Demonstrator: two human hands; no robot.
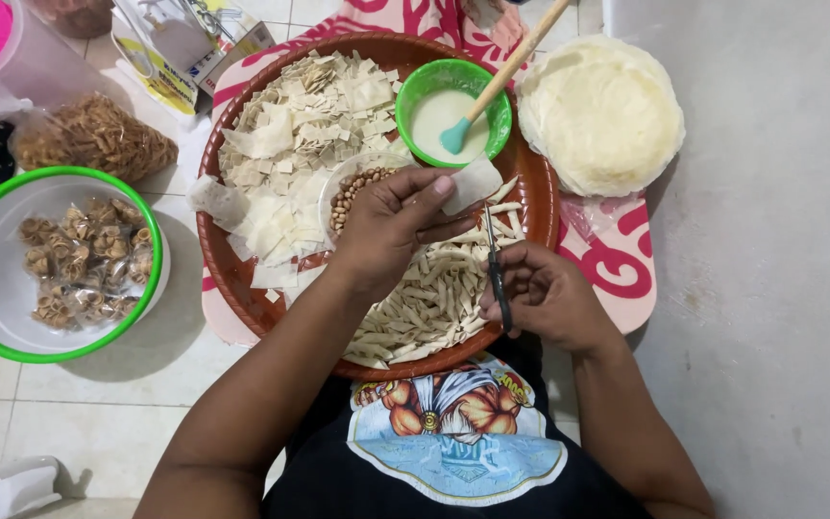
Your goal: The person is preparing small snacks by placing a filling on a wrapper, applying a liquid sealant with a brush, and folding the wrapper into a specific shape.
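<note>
The left hand [386, 226] pinched a pale wrapper square [473, 183] over the brown tray [540, 192]. The right hand [549, 298] gripped scissors [495, 269] above rolled strips [425, 303].

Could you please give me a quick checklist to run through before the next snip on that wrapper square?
1. Left hand pinches the wrapper square at its fingertips: ok.
2. Right hand grips the scissors: ok.
3. Blades open: cannot tell.
4. Blade tips point up toward the square, just below it: ok.
5. Round brown tray lies under the square to catch pieces: ok.
6. Green bowl of white paste with its spatula stands behind, apart from the blades: ok.
</note>
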